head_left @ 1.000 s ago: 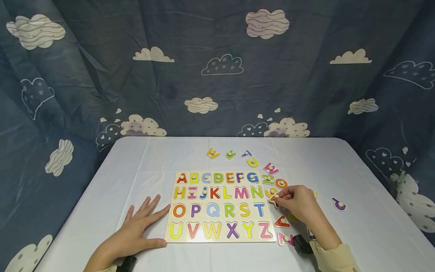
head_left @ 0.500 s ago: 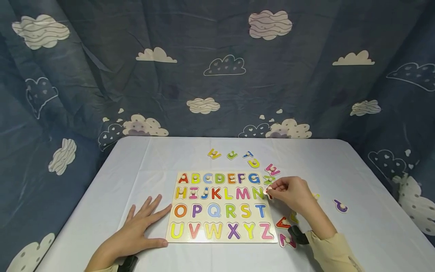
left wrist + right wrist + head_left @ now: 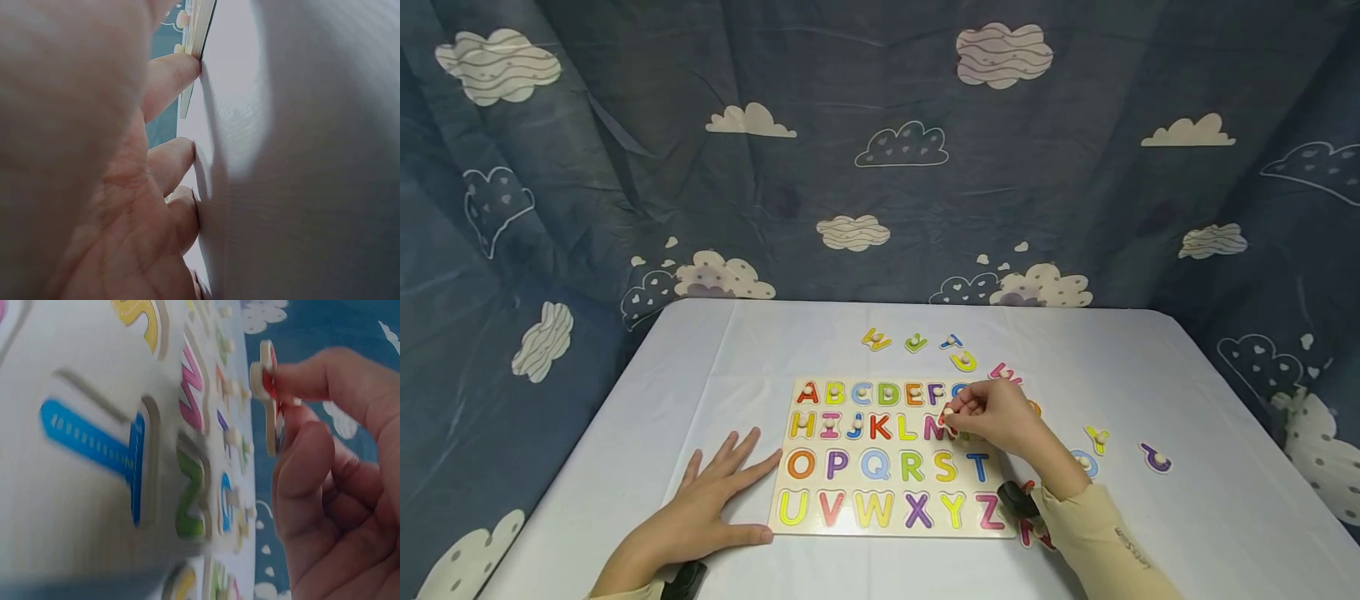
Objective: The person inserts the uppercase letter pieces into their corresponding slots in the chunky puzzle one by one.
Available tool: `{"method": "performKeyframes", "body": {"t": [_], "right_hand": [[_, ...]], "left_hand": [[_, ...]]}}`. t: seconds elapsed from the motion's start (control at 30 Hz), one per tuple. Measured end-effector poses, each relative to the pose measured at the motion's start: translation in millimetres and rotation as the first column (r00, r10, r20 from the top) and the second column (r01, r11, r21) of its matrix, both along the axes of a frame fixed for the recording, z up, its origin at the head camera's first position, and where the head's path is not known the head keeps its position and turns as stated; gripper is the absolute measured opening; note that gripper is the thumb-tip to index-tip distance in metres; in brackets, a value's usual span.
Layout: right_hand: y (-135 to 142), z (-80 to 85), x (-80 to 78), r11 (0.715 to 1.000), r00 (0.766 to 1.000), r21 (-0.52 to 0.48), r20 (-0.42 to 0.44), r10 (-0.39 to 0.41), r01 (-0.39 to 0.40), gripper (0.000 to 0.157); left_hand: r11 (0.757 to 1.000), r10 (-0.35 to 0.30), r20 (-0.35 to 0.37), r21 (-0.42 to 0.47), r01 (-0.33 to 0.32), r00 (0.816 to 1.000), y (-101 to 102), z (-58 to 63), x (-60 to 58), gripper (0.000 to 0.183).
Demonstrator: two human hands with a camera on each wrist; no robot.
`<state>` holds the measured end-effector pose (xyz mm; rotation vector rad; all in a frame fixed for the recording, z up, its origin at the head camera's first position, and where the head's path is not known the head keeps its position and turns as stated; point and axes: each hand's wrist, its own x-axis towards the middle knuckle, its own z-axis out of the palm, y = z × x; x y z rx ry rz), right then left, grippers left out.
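Observation:
My right hand [image 3: 1006, 418] pinches a small red letter piece [image 3: 270, 394] between thumb and fingertips, raised over the M and N slots of the wooden alphabet board [image 3: 857, 486]. In the right wrist view the piece stands edge-on with its round knob showing; which letter it is cannot be made out. Knobbed pieces fill the A to F and H to J places, while K and L are bare slots. The G and N places are partly covered by the right hand. My left hand [image 3: 706, 510] lies with fingers spread on the cloth, index fingertip and thumb at the board's left edge.
Behind the board lie a yellow piece [image 3: 876, 339], a green piece [image 3: 915, 342], a blue T [image 3: 951, 342] and a yellow U [image 3: 963, 361]. To the right are a yellow Y [image 3: 1097, 440], a light blue piece [image 3: 1085, 463] and a purple P [image 3: 1155, 458], on a white-covered table [image 3: 715, 367].
My right hand has carried the red letter piece leftward from beside the board's right edge to above its second row. The left hand has stayed in place.

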<state>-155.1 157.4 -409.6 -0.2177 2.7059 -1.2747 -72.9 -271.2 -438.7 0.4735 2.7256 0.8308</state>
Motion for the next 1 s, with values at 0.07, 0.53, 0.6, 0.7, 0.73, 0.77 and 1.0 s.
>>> {"method": "performKeyframes", "body": {"t": [0.07, 0.53, 0.6, 0.7, 0.73, 0.77, 1.0], "right_hand": [[-8, -2.5, -3.4, 1.000, 0.999, -0.004, 0.013, 0.030, -0.030, 0.014], [-61, -9.4, -22.8, 0.972, 0.971, -0.051, 0.068, 0.230, -0.227, 0.012], [-66, -10.6, -24.5, 0.972, 0.970, -0.049, 0.079, 0.231, -0.228, 0.012], [-72, -12.7, -26.5, 0.972, 0.968, -0.044, 0.088, 0.235, -0.232, 0.012], [-74, -13.3, -27.2, 0.971, 0.967, -0.042, 0.088, 0.239, -0.236, 0.012], [-75, -13.6, -27.7, 0.970, 0.966, -0.039, 0.089, 0.242, -0.239, 0.012], [-84, -14.9, -30.2, 0.969, 0.963, -0.017, 0.110, 0.247, -0.246, 0.013]], "left_hand": [[1.000, 0.000, -0.002, 0.005, 0.000, 1.000, 0, 0.1, -0.1, 0.103], [1.000, -0.002, -0.005, 0.014, 0.002, 1.000, -1, 1.1, -0.3, 0.102], [1.000, -0.001, 0.001, 0.013, 0.001, 1.000, -1, 1.6, -0.3, 0.102], [1.000, -0.005, -0.001, 0.010, 0.005, 1.000, -1, 2.1, -0.3, 0.102], [1.000, -0.005, 0.000, 0.009, 0.005, 1.000, 0, 2.3, -0.2, 0.102], [1.000, -0.005, 0.001, 0.011, 0.005, 1.000, 0, 2.4, -0.2, 0.102], [1.000, -0.001, -0.001, 0.005, 0.001, 1.000, -1, 0.8, -0.4, 0.103]]}}
